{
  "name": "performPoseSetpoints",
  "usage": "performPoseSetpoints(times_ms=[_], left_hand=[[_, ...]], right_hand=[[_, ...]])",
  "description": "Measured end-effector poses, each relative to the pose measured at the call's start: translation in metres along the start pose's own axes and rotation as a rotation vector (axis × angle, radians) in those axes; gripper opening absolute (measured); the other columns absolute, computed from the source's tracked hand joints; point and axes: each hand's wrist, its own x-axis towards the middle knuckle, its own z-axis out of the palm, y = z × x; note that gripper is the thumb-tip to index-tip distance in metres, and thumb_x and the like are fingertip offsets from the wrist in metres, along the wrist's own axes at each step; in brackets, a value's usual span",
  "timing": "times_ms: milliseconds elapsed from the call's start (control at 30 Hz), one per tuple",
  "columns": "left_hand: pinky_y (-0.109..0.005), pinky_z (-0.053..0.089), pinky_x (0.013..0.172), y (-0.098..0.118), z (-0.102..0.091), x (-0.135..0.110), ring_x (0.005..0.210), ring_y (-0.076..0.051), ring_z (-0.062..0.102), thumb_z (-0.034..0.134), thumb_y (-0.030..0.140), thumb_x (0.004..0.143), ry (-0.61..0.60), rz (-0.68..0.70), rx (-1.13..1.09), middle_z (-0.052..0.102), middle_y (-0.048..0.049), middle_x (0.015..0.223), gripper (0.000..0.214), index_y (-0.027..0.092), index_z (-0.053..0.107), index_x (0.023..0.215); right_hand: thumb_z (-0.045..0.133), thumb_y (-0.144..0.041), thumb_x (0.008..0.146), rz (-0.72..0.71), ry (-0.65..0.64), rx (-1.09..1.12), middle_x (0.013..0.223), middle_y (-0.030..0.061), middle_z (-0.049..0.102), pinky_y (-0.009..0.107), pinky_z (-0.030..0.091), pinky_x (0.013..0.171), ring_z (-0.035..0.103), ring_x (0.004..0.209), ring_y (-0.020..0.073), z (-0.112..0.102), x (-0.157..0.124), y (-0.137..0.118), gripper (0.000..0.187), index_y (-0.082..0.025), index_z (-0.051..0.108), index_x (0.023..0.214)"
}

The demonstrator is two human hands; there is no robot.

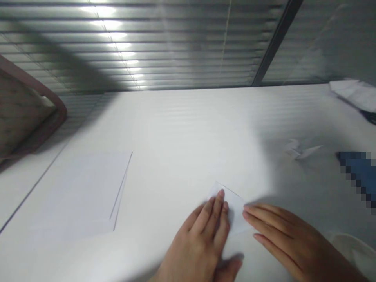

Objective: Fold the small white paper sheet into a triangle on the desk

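A small folded piece of white paper (237,209) lies on the white table (188,133), low and right of centre. My left hand (202,235) rests flat on top of it, fingers stretched out and covering its left part. At the paper's right edge, the fingertips of my right hand (282,231) touch down with the fingers extended. Neither hand is wrapped around anything. Part of the paper is hidden under my left fingers.
A stack of white sheets (85,188) lies to the left. A folded paper crane (301,150) sits at the right, near a blue item (357,166). A pinkish bag (26,113) stands at the far left. White crumpled material (355,94) lies back right; blinds (176,43) close off the rear.
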Motion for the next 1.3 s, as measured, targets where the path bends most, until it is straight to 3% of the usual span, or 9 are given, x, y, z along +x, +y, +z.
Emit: performPoseSetpoints(times_ms=[167,333,633,700,833,1000,1100,1300], left_hand=[[-0.033,0.043,0.098,0.001,0.006,-0.002,0.127,-0.028,0.046,0.048,0.054,0.087,0.029,0.015,0.04,0.045,-0.019,0.142,0.067,0.006,0.047,0.134],[-0.036,0.047,0.095,0.003,0.008,-0.003,0.125,-0.031,0.048,0.056,0.051,0.081,0.036,0.027,0.126,0.041,-0.0214,0.143,0.078,0.007,0.036,0.142],[-0.037,0.049,0.093,0.005,0.005,0.001,0.127,-0.033,0.046,0.061,0.048,0.076,0.014,0.017,0.109,0.038,-0.0239,0.144,0.082,0.006,0.037,0.142],[-0.037,0.049,0.092,0.005,0.006,0.0,0.127,-0.032,0.046,0.061,0.048,0.075,0.008,0.009,0.107,0.037,-0.0237,0.145,0.083,0.007,0.036,0.143],[-0.037,0.05,0.091,0.006,0.007,-0.001,0.126,-0.031,0.047,0.061,0.048,0.075,0.017,0.011,0.119,0.036,-0.0238,0.146,0.083,0.007,0.036,0.143],[-0.035,0.051,0.088,0.006,0.008,0.0,0.122,-0.031,0.05,0.06,0.05,0.075,0.067,0.024,0.165,0.038,-0.0244,0.144,0.082,0.006,0.039,0.141],[-0.034,0.05,0.088,0.005,0.008,0.0,0.122,-0.03,0.05,0.061,0.052,0.073,0.095,0.021,0.194,0.039,-0.0234,0.144,0.083,0.007,0.04,0.14],[-0.033,0.049,0.087,0.005,0.01,0.001,0.121,-0.029,0.05,0.059,0.053,0.072,0.101,0.004,0.221,0.04,-0.0204,0.145,0.081,0.01,0.043,0.139]], right_hand=[[0.048,-0.009,0.089,0.062,-0.034,0.039,0.13,0.0058,0.06,0.027,0.05,0.099,0.057,0.119,0.0176,0.02,-0.02,0.0,0.044,-0.016,0.052,0.132],[0.05,-0.01,0.088,0.132,-0.087,0.135,0.14,0.0041,0.05,0.027,0.047,0.101,0.051,0.125,0.0187,0.027,-0.03,0.0,0.055,-0.02,0.041,0.141],[0.048,-0.013,0.09,0.154,-0.069,0.101,0.139,0.0053,0.052,0.027,0.048,0.101,0.053,0.124,0.0179,0.026,-0.034,-0.001,0.056,-0.018,0.035,0.144],[0.05,-0.016,0.09,0.217,-0.009,0.111,0.134,0.0065,0.057,0.029,0.05,0.099,0.055,0.121,0.0189,0.025,-0.037,-0.002,0.053,-0.019,0.038,0.142],[0.052,-0.024,0.09,0.507,0.166,0.184,0.112,0.0063,0.067,0.032,0.056,0.086,0.064,0.103,0.0194,0.023,-0.036,-0.004,0.033,-0.023,0.053,0.123],[0.054,-0.03,0.088,0.722,0.183,0.262,0.084,0.0022,0.065,0.031,0.054,0.067,0.063,0.076,0.0178,0.026,-0.021,0.004,0.017,-0.024,0.06,0.103],[0.055,-0.029,0.087,0.745,0.18,0.248,0.077,0.0001,0.062,0.032,0.049,0.066,0.059,0.069,0.0171,0.029,-0.015,0.009,0.012,-0.024,0.06,0.098],[0.049,-0.026,0.092,0.59,0.193,0.109,0.075,0.0005,0.06,0.034,0.039,0.07,0.057,0.069,0.0178,0.032,-0.013,0.007,0.009,-0.021,0.057,0.09]])
